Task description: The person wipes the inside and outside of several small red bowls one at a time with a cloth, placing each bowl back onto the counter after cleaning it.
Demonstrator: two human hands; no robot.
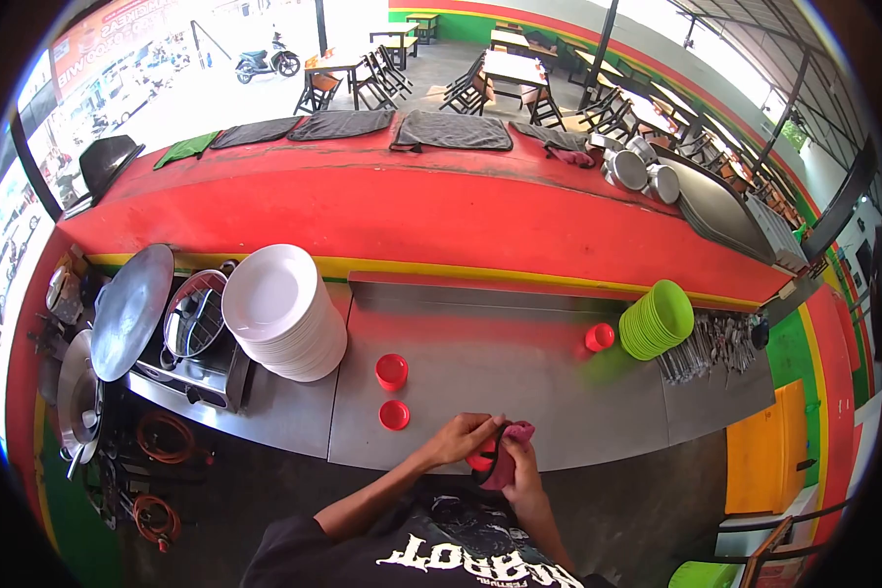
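My left hand (pixel 461 438) is closed on a small red cup (pixel 481 457) in front of my chest, near the counter's front edge. My right hand (pixel 523 475) grips a dark pink cloth with a black edge (pixel 506 465), which is pressed against the cup and covers part of it. Two more small red cups, one farther back (pixel 392 370) and one nearer (pixel 394 416), stand to the left on the steel counter (pixel 490 377). Another red cup (pixel 600 338) is at the right, beside a leaning stack of green bowls (pixel 657 321).
A tall stack of white plates (pixel 284 309) stands left, next to a stove (pixel 201 377) and a large round metal lid (pixel 135 312). Cutlery (pixel 710 348) lies at the right end. Along the back, a red ledge (pixel 363 201) bears folded grey cloths (pixel 451 130) and metal pots (pixel 627 170).
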